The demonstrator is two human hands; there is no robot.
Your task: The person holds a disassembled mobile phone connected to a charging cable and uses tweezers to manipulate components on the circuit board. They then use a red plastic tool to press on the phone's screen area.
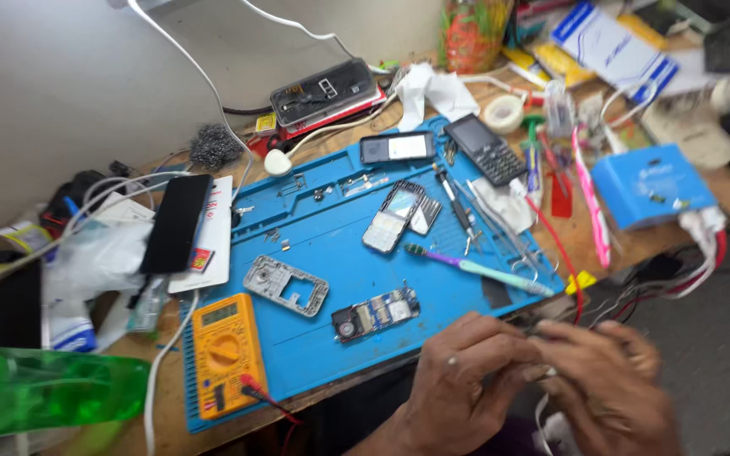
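Evidently mid-repair: at left a translucent green bottle (44, 393) and an orange multimeter (226, 355); on the ribbed blue mat (314, 338) a grey metal phone frame (286, 285), bare circuit board (376, 312) and keypad front (393, 216) lie apart, nothing reassembled. Off the tabletop (610, 245) edge, left hand (458, 380) and right hand (606, 380) meet, fingers pinched on a small blurred part (542, 338), not identifiable.
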